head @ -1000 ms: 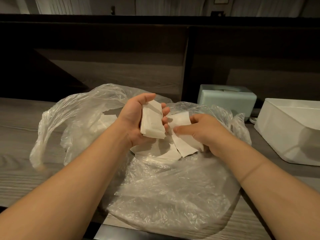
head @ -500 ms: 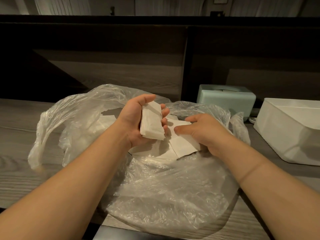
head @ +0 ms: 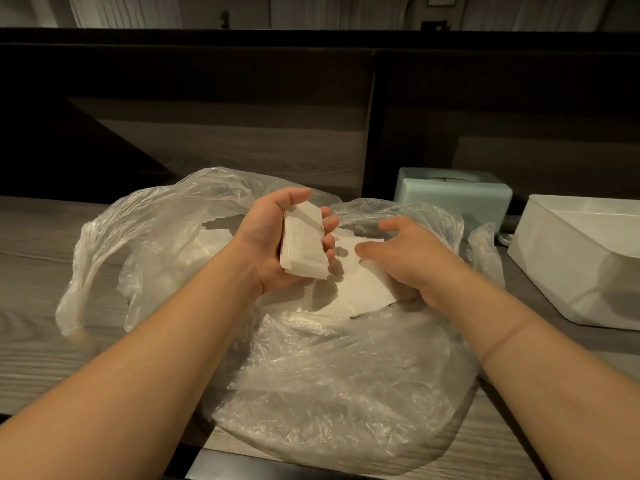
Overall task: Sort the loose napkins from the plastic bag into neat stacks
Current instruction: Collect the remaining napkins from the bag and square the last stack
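Head view: left hand (head: 277,244) curled round a neat white napkin stack (head: 303,245), held above the crinkled clear plastic bag (head: 329,382). Right hand (head: 405,261) fingers spread, relaxed, on loose napkins (head: 363,289) in the bag's mouth.

Two bare forearms enter from the bottom corners, no sleeves in view. Left hand (head: 277,237) and right hand (head: 412,261) wear no gloves or rings. A faint crease line rings the right wrist (head: 502,337).

Restaurant-like counter: wood-grain countertop (head: 41,271), tissue box (head: 453,195), white bin (head: 571,271).
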`<state>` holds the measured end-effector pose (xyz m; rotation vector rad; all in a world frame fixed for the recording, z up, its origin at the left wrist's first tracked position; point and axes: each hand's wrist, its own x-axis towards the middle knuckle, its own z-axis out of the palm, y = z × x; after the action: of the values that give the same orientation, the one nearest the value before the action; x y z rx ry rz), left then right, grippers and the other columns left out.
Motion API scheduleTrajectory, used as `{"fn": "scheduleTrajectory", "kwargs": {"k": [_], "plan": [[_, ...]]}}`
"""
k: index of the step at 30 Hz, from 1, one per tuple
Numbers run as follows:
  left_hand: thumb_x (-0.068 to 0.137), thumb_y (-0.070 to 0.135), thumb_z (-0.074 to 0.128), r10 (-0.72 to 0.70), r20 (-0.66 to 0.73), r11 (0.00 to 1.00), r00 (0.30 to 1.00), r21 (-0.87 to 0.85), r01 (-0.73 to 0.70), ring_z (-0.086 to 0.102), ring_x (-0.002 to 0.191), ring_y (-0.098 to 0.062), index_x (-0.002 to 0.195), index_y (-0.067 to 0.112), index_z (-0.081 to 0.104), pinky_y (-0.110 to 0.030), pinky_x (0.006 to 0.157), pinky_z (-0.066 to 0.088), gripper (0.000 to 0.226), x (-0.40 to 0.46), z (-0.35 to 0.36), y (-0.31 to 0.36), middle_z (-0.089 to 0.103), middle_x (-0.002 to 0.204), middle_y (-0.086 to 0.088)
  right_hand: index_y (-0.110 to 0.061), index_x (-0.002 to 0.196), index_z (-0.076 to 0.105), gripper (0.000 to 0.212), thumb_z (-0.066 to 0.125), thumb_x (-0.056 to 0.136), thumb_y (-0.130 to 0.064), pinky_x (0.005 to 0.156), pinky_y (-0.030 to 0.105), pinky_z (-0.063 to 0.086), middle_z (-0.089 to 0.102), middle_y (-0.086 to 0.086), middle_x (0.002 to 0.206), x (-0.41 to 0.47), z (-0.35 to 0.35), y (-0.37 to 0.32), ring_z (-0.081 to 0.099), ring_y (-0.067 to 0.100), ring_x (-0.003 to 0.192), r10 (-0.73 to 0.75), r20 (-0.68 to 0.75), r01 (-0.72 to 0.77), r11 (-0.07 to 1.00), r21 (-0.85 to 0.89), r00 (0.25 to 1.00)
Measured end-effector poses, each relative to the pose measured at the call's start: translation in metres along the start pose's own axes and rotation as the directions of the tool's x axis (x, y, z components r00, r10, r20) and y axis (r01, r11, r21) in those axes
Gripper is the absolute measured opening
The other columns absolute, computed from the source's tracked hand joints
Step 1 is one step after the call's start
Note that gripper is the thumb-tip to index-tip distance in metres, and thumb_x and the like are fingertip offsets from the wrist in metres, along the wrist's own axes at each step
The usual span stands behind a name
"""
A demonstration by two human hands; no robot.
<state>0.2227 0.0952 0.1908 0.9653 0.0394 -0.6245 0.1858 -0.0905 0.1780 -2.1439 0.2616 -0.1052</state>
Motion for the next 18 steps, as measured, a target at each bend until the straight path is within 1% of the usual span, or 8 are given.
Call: {"fn": "scheduleTrajectory", "kwargs": {"k": [3, 5, 7, 9, 13, 15, 16, 18], "plan": [[0.087, 0.036, 0.061, -0.002, 0.02, 1.0, 1.0, -0.008, 0.002, 0.057, 0.071, -0.02, 0.119, 0.011, 0.063, -0.033, 0.068, 0.05, 0.04, 0.001, -0.001, 0.001, 0.066, 0.104, -0.006, -0.033, 0.125, 0.061, 0.037, 0.068, 0.091, -0.046, 0.093, 0.036, 0.05, 0.058, -0.003, 0.127, 0.003, -0.003, 0.003, 0.058, 0.018, 0.112, -0.26, -0.1, 0.2, 0.895, -0.398, 0.961], [0.087, 0.035, 0.062, -0.004, 0.032, 1.0, 0.999, -0.009, 0.005, 0.057, 0.071, -0.021, 0.12, 0.012, 0.063, -0.034, 0.069, 0.05, 0.041, 0.002, -0.003, 0.001, 0.065, 0.104, -0.007, -0.036, 0.106, 0.068, 0.019, 0.067, 0.091, -0.048, 0.09, 0.033, 0.049, 0.056, -0.008, 0.117, 0.0, -0.007, -0.001, 0.057, 0.014, 0.107, -0.35, -0.038, 0.296, 0.841, -0.453, 0.936], [0.086, 0.034, 0.062, -0.005, 0.036, 1.0, 0.999, -0.004, 0.005, 0.057, 0.071, -0.021, 0.121, 0.011, 0.062, -0.035, 0.071, 0.049, 0.042, 0.003, -0.004, 0.001, 0.065, 0.103, -0.007, -0.037, 0.108, 0.068, 0.023, 0.068, 0.09, -0.051, 0.088, 0.03, 0.049, 0.056, -0.011, 0.113, -0.002, -0.007, -0.002, 0.056, 0.01, 0.104, -0.371, 0.066, 0.354, 0.796, -0.49, 0.926], [0.086, 0.034, 0.062, -0.005, 0.041, 1.0, 0.999, -0.005, 0.005, 0.057, 0.071, -0.021, 0.12, 0.011, 0.062, -0.035, 0.071, 0.048, 0.042, 0.003, -0.004, 0.001, 0.065, 0.103, -0.007, -0.033, 0.124, 0.063, 0.043, 0.069, 0.087, -0.055, 0.09, 0.029, 0.047, 0.056, -0.01, 0.12, -0.003, -0.003, 0.0, 0.055, 0.012, 0.109, -0.357, 0.124, 0.363, 0.748, -0.555, 0.926], [0.085, 0.034, 0.063, -0.011, 0.04, 1.0, 0.999, -0.015, 0.011, 0.056, 0.071, -0.02, 0.119, 0.012, 0.062, -0.034, 0.072, 0.047, 0.041, 0.003, -0.003, 0.001, 0.064, 0.104, -0.006, -0.023, 0.126, 0.056, 0.062, 0.06, 0.084, -0.067, 0.094, 0.042, 0.049, 0.062, -0.001, 0.12, 0.001, 0.009, 0.006, 0.055, 0.025, 0.112, -0.165, 0.061, 0.169, 0.791, -0.588, 0.984], [0.087, 0.035, 0.061, -0.008, 0.037, 1.0, 0.999, -0.016, 0.009, 0.056, 0.071, -0.02, 0.118, 0.011, 0.062, -0.034, 0.071, 0.046, 0.039, 0.003, -0.003, 0.001, 0.063, 0.105, -0.005, -0.029, 0.123, 0.057, 0.062, 0.063, 0.075, -0.069, 0.096, 0.045, 0.05, 0.064, -0.003, 0.117, 0.001, 0.011, 0.005, 0.057, 0.028, 0.114, -0.094, 0.033, 0.097, 0.844, -0.527, 0.995], [0.087, 0.035, 0.061, -0.009, 0.04, 1.0, 0.999, -0.018, 0.01, 0.055, 0.071, -0.02, 0.117, 0.011, 0.062, -0.034, 0.071, 0.046, 0.038, 0.002, -0.002, 0.0, 0.061, 0.106, -0.005, -0.033, 0.118, 0.059, 0.055, 0.069, 0.073, -0.063, 0.09, 0.041, 0.054, 0.066, -0.005, 0.111, 0.0, 0.011, 0.003, 0.061, 0.025, 0.108, -0.071, 0.037, 0.08, 0.894, -0.44, 0.997], [0.088, 0.034, 0.06, -0.013, 0.045, 1.0, 0.999, -0.026, 0.014, 0.054, 0.07, -0.019, 0.116, 0.011, 0.061, -0.033, 0.07, 0.045, 0.036, 0.001, -0.001, 0.0, 0.059, 0.107, -0.004, -0.033, 0.117, 0.062, 0.043, 0.079, 0.078, -0.039, 0.057, 0.025, 0.054, 0.065, -0.008, 0.089, -0.003, 0.008, 0.0, 0.067, 0.016, 0.077, -0.029, 0.078, 0.047, 0.972, -0.229, 0.997]]}}
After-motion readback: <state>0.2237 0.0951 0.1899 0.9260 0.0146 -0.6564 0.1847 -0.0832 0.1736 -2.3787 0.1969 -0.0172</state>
